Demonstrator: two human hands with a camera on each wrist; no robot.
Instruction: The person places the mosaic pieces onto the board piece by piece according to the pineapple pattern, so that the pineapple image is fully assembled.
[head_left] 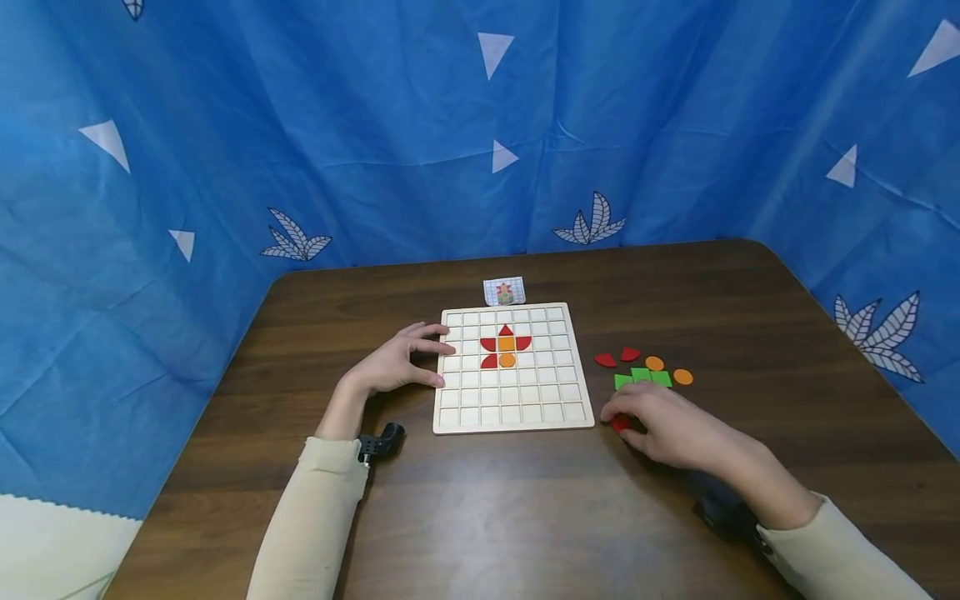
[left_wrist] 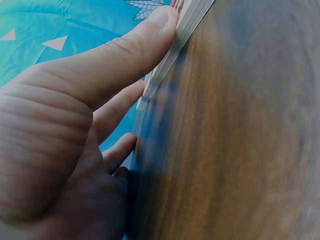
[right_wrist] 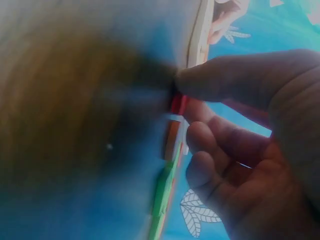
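Note:
A pale square grid board (head_left: 517,408) lies on the table. On it, red and orange pieces form a figure with a red triangle (head_left: 506,330) on top, an orange square (head_left: 506,343) below that and an orange circle (head_left: 507,360) lower down; red quarter-circles flank them. My left hand (head_left: 393,360) rests at the board's left edge, fingers spread, thumb tip (left_wrist: 162,22) on the rim. To the right of the board, my right hand (head_left: 671,425) has thumb and fingers around a small red piece (head_left: 621,423), pinching it close to the tabletop; its shape is partly hidden.
Beyond my right hand lie loose green squares (head_left: 641,375), two orange circles (head_left: 682,377) and two red quarter-circles (head_left: 605,360). A small card (head_left: 504,292) printed with a coloured figure on a grid sits behind the board. Blue patterned cloth (head_left: 420,125) hangs around the dark wooden table (head_left: 465,517).

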